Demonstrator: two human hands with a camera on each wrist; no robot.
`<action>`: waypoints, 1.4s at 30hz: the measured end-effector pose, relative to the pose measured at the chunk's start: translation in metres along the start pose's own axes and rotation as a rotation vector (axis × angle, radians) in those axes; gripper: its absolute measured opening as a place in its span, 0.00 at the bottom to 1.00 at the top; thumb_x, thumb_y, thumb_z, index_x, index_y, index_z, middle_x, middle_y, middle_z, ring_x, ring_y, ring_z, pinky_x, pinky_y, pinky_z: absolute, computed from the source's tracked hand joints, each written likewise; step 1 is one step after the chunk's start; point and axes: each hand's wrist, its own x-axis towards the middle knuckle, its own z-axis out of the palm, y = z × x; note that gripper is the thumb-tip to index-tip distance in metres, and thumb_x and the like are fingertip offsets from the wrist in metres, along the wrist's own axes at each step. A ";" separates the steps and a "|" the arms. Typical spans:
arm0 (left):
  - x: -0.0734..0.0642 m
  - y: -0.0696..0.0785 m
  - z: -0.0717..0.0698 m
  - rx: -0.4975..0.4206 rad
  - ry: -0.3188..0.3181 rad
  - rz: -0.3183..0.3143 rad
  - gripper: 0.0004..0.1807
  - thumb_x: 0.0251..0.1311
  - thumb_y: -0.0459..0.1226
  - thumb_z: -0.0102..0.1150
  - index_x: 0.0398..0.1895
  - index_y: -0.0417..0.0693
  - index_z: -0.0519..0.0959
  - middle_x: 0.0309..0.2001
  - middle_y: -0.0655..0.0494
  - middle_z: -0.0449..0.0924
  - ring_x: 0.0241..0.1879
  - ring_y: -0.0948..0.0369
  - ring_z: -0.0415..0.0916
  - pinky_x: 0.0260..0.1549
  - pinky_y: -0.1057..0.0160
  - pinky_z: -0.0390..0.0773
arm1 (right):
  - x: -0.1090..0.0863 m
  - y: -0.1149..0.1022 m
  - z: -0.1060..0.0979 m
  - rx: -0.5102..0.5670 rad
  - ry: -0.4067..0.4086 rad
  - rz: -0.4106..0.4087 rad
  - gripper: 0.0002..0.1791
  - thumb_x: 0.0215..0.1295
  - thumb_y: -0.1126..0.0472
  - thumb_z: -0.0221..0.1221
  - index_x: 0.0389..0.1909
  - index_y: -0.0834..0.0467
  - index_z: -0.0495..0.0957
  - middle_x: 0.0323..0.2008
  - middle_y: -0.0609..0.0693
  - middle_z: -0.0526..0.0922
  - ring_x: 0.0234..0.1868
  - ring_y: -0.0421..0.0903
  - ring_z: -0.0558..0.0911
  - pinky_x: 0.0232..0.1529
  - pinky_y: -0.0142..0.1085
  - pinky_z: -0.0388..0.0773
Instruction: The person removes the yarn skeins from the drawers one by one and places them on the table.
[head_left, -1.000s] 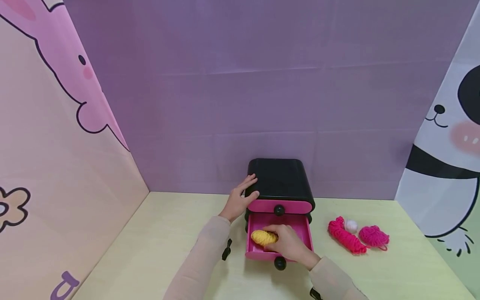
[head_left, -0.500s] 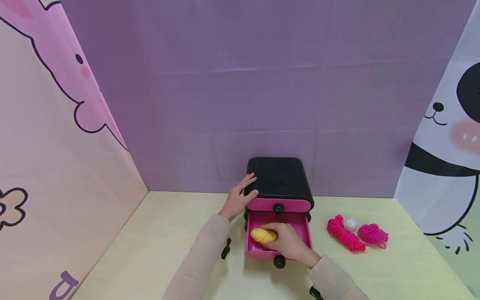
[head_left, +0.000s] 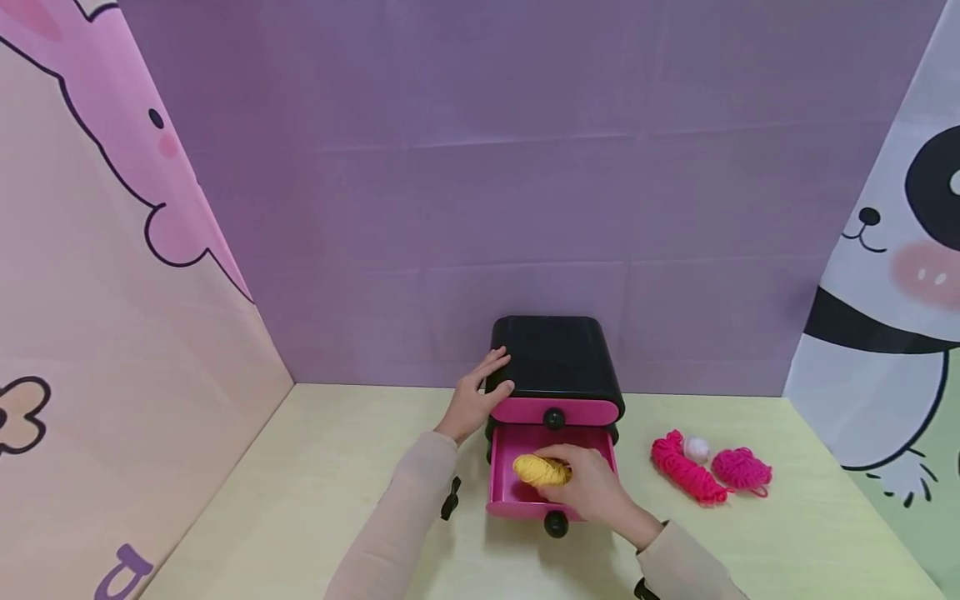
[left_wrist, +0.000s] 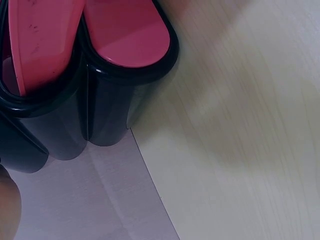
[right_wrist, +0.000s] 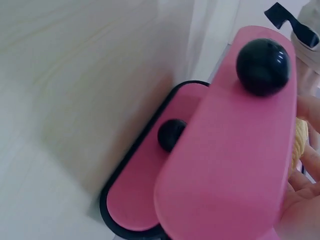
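A small black cabinet [head_left: 555, 357] with pink drawers stands against the back wall. My left hand [head_left: 471, 408] lies at its upper left side with fingers spread and fairly straight, touching the top edge. Below the top drawer, a pink drawer [head_left: 510, 508] is pulled out. My right hand [head_left: 596, 490] reaches over that drawer and grips a yellow yarn ball [head_left: 538, 470] between thumb and fingers. In the right wrist view the drawer's front hides most of the yarn, and its round black knob [right_wrist: 263, 67] faces the camera.
Right of the cabinet lie a red yarn skein [head_left: 688, 468], a small white ball [head_left: 697, 450] and a magenta yarn ball [head_left: 741, 470] on the pale wooden table [head_left: 360, 467]. A purple wall [head_left: 450, 208] closes off the back, with printed panels on both sides.
My right hand has shifted a little to the right over the drawer, carrying the yellow yarn ball along. The left hand stays on the cabinet. The head view has turned slightly.
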 end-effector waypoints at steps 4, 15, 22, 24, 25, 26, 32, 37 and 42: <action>0.001 0.000 0.000 -0.004 -0.004 0.015 0.27 0.60 0.43 0.55 0.64 0.57 0.67 0.69 0.64 0.57 0.71 0.61 0.46 0.67 0.48 0.51 | -0.005 0.002 -0.006 0.004 0.044 -0.016 0.21 0.43 0.61 0.70 0.43 0.53 0.80 0.41 0.47 0.81 0.39 0.43 0.75 0.39 0.36 0.76; 0.002 -0.001 -0.002 -0.014 -0.003 0.009 0.26 0.59 0.44 0.56 0.63 0.57 0.68 0.68 0.70 0.58 0.70 0.66 0.46 0.67 0.52 0.51 | -0.022 0.005 -0.027 0.008 0.071 0.035 0.22 0.42 0.61 0.71 0.43 0.52 0.80 0.40 0.47 0.81 0.37 0.42 0.74 0.35 0.32 0.75; -0.004 0.012 -0.006 -0.047 -0.040 0.007 0.27 0.60 0.41 0.56 0.64 0.52 0.67 0.69 0.65 0.57 0.71 0.60 0.44 0.68 0.52 0.49 | -0.033 0.013 -0.042 0.024 0.110 0.091 0.23 0.43 0.61 0.71 0.44 0.52 0.80 0.40 0.48 0.81 0.36 0.42 0.74 0.32 0.30 0.74; -0.007 0.021 -0.008 -0.055 -0.049 0.009 0.27 0.60 0.40 0.55 0.64 0.48 0.66 0.69 0.61 0.56 0.72 0.58 0.44 0.68 0.51 0.48 | -0.035 0.016 -0.046 0.049 0.109 0.100 0.23 0.44 0.62 0.70 0.45 0.52 0.80 0.42 0.49 0.81 0.37 0.43 0.74 0.31 0.29 0.75; -0.009 0.025 -0.008 -0.056 -0.052 0.009 0.27 0.60 0.39 0.55 0.64 0.46 0.66 0.69 0.59 0.56 0.72 0.58 0.44 0.68 0.50 0.48 | -0.036 0.017 -0.048 0.058 0.112 0.103 0.23 0.44 0.61 0.70 0.45 0.53 0.80 0.42 0.49 0.81 0.37 0.43 0.74 0.31 0.28 0.75; -0.011 0.029 -0.009 -0.054 -0.055 0.013 0.27 0.61 0.39 0.55 0.64 0.44 0.65 0.70 0.57 0.56 0.72 0.57 0.43 0.68 0.50 0.47 | -0.037 0.019 -0.050 0.061 0.115 0.103 0.23 0.44 0.61 0.70 0.46 0.53 0.80 0.42 0.50 0.81 0.38 0.44 0.74 0.31 0.28 0.75; -0.012 0.036 -0.010 -0.022 -0.066 0.007 0.28 0.62 0.40 0.53 0.65 0.44 0.64 0.70 0.56 0.55 0.71 0.59 0.44 0.68 0.52 0.49 | -0.043 0.026 -0.060 0.055 0.133 0.082 0.24 0.45 0.60 0.70 0.47 0.56 0.79 0.42 0.52 0.81 0.38 0.44 0.75 0.31 0.27 0.75; -0.011 0.034 -0.010 -0.030 -0.069 0.016 0.28 0.61 0.40 0.54 0.65 0.44 0.65 0.70 0.56 0.55 0.71 0.59 0.44 0.68 0.52 0.49 | -0.047 0.034 -0.065 0.025 0.157 0.076 0.24 0.45 0.61 0.70 0.47 0.56 0.79 0.41 0.52 0.81 0.37 0.44 0.76 0.30 0.27 0.76; -0.011 0.034 -0.010 -0.025 -0.069 0.007 0.28 0.61 0.40 0.54 0.65 0.45 0.65 0.70 0.57 0.55 0.71 0.60 0.44 0.68 0.53 0.50 | -0.051 0.042 -0.071 0.001 0.168 0.098 0.25 0.45 0.59 0.70 0.48 0.56 0.78 0.43 0.53 0.80 0.38 0.44 0.75 0.30 0.27 0.75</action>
